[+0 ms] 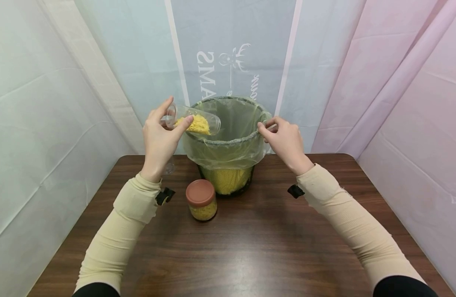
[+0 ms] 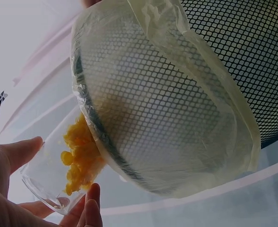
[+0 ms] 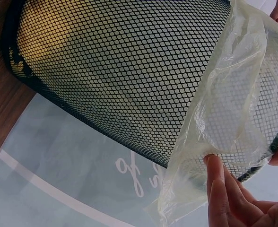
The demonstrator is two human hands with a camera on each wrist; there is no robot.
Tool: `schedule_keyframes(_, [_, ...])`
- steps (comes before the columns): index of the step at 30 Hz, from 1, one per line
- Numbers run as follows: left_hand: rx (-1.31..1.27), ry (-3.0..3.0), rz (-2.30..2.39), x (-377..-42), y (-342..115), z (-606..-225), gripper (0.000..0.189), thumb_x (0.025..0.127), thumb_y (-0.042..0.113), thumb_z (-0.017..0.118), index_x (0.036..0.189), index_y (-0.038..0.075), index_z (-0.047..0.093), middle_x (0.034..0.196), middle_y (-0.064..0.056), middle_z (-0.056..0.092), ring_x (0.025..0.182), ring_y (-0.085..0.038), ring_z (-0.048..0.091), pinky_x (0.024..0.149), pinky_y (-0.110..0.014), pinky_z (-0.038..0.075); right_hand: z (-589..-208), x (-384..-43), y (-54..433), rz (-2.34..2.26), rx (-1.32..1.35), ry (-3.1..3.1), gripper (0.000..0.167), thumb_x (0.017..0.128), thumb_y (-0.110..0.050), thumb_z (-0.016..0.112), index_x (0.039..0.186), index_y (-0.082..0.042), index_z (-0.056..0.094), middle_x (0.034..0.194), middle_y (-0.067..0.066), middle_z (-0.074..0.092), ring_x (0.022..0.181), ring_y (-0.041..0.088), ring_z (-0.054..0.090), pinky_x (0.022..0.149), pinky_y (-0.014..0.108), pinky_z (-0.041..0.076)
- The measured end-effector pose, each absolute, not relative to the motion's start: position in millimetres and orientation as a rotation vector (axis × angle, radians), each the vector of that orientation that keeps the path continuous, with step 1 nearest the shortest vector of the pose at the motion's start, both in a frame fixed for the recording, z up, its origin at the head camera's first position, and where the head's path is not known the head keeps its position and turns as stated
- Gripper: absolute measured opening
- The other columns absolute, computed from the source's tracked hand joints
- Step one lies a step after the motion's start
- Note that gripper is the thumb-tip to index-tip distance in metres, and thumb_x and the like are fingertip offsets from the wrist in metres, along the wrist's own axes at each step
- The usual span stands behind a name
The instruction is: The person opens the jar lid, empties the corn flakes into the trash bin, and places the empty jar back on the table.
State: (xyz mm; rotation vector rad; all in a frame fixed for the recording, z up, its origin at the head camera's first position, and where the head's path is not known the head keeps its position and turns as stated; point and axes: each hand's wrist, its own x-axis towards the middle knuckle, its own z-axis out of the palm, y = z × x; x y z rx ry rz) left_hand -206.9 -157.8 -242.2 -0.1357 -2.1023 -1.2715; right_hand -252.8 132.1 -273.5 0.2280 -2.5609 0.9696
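Note:
My left hand holds a clear plastic cup, tipped so its mouth points over the bin's rim. Yellow crumbly bits lie along the cup's lower side; the left wrist view shows these yellow clumps too. The black mesh bin stands upright, lined with a pale translucent bag folded over its rim. At the rim's right side my right hand pinches the bag's edge, with its fingers outside the mesh in the right wrist view. Yellow material shows through the bin's lower mesh.
A jar with a reddish-brown lid and yellow contents stands on the wooden table, left of the bin's base. Behind the left wrist a small clear object partly shows. Pale curtains hang behind and on both sides.

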Motion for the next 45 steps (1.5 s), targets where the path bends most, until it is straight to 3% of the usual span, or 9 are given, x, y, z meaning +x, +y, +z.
schedule_keyframes(7, [-0.17,-2.078,-1.339,-207,-158,-243,0.065,0.078,0.039,0.076,0.136,0.028,0.05,0.104,0.002,0.052,0.077,-0.007,0.064,0.065,-0.02,0.048,-274,-252,132,0.966,0.229,-2.563,0.041,0.088,-0.056,0.051,0.099,-0.019,0.065,0.075,0.004,0.073,0.064,0.015,0.064,0.056,0.032,0.044])
schedule_keyframes(24, [-0.185,-2.06,-1.344,-206,-159,-238,0.066,0.078,0.037,0.076,0.137,0.025,0.05,0.102,0.005,0.05,0.077,-0.003,0.064,0.066,-0.019,0.048,-274,-254,132,0.964,0.232,-2.557,0.044,0.088,-0.059,0.05,0.098,-0.019,0.065,0.075,0.004,0.073,0.062,0.015,0.064,0.054,0.031,0.044])
schedule_keyframes(32, [-0.189,-2.048,-1.381,-206,-160,-237,0.065,0.078,0.035,0.077,0.137,0.026,0.05,0.107,-0.005,0.053,0.078,-0.004,0.065,0.068,-0.018,0.049,-274,-254,132,0.953,0.233,-2.558,0.046,0.087,-0.061,0.048,0.097,-0.019,0.065,0.074,0.003,0.073,0.06,0.015,0.063,0.053,0.031,0.043])
schedule_keyframes(37, [-0.183,-2.05,-1.389,-204,-161,-235,0.065,0.078,0.034,0.077,0.137,0.026,0.05,0.106,-0.001,0.052,0.079,-0.003,0.065,0.069,-0.018,0.05,-274,-254,132,0.954,0.235,-2.557,0.045,0.088,-0.06,0.049,0.097,-0.019,0.065,0.074,0.004,0.072,0.058,0.016,0.062,0.051,0.031,0.042])
schedule_keyframes(45, [-0.188,-2.057,-1.364,-202,-160,-233,0.066,0.076,0.031,0.08,0.135,0.027,0.051,0.111,-0.002,0.057,0.084,-0.012,0.064,0.076,-0.022,0.053,-274,-254,132,0.95,0.223,-2.558,0.046,0.087,-0.061,0.048,0.097,-0.019,0.065,0.073,0.002,0.072,0.06,0.015,0.062,0.053,0.031,0.042])
